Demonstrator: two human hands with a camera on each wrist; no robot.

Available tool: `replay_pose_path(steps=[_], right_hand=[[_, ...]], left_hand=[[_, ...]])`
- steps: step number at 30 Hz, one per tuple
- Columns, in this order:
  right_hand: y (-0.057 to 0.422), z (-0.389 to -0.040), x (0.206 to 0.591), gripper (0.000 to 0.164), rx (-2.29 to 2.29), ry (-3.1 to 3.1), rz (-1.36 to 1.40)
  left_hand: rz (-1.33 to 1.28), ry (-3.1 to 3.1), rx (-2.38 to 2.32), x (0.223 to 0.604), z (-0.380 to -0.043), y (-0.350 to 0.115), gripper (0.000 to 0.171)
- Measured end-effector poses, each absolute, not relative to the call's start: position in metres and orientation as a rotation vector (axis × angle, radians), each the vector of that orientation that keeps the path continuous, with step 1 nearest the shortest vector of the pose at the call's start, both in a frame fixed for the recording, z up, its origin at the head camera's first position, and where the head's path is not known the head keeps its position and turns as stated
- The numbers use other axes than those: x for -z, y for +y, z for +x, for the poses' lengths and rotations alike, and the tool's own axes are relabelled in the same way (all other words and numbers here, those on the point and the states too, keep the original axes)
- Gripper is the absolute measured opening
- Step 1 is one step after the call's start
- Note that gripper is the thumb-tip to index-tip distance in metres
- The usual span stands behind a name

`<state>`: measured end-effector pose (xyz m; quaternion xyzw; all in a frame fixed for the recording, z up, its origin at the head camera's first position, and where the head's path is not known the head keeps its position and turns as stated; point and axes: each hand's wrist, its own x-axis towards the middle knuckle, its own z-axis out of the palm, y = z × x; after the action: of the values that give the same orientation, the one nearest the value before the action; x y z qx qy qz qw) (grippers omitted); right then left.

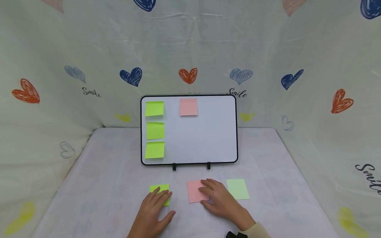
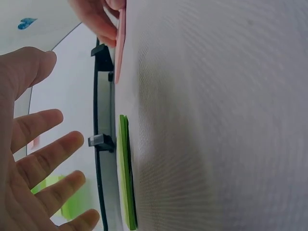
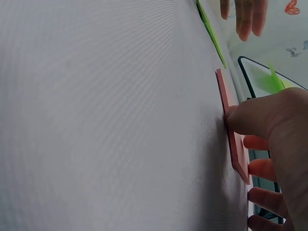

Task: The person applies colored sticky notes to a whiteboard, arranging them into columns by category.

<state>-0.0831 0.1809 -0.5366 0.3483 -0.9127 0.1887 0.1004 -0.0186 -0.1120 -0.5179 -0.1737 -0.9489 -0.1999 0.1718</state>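
My right hand [image 1: 221, 200] grips a pink sticky-note pad [image 1: 194, 192] lying on the table. Its thumb [image 3: 252, 115] is against the pad's near edge in the right wrist view, with the fingers over the other side. Spread and relaxed, my left hand [image 1: 152, 211] hovers over a yellow-green sticky-note pad [image 1: 165, 188]; the left wrist view shows a gap between its fingers and that pad [image 2: 125, 173]. Part of each pad is hidden by a hand in the head view. To the right lies a pale green sticky-note pad [image 1: 238, 189].
Behind the pads stands a black-framed whiteboard [image 1: 202, 138] on two small black feet. Three yellow-green notes [image 1: 155, 131] run down its left side, and one pink note [image 1: 188, 106] sits near the top. A heart-printed cloth [image 1: 190, 43] hangs behind the table [image 1: 113, 185].
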Motion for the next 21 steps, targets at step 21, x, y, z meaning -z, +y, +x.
replay_pose_path(steps=[21], right_hand=[[0.175,-0.084,0.542,0.02,-0.56,-2.547,0.993]], left_hand=[[-0.635,-2.688,0.52,0.52,-0.032,-0.111,0.057]])
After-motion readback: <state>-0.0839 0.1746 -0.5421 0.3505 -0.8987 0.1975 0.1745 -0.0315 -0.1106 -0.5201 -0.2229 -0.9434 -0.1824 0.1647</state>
